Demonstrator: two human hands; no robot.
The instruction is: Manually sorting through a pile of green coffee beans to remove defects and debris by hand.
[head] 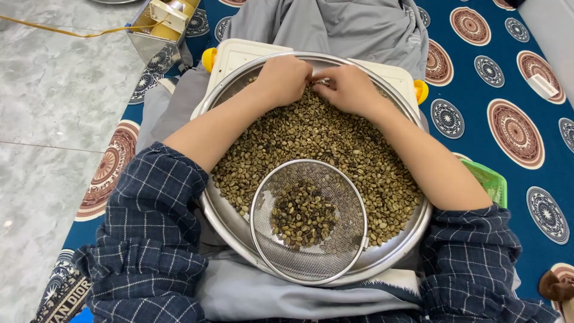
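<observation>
A wide steel bowl [227, 224] rests on my lap, filled with pale green-brown beans [335, 143]. Inside its near edge sits a round wire-mesh sieve [335, 251] holding a small heap of darker beans [302, 214]. My left hand [283, 79] and my right hand [348, 88] meet at the far side of the bowl, fingers curled down into the beans and nearly touching each other. What the fingertips pinch is hidden. Both forearms are bare, with dark checked sleeves pushed up.
A white tray with yellow handles [239, 52] lies under the bowl. A metal box with yellow parts [160, 27] stands at the top left. A green plastic basket [490, 179] sits at my right. Blue patterned mat [514, 72] covers the floor; grey tiles [54, 107] lie left.
</observation>
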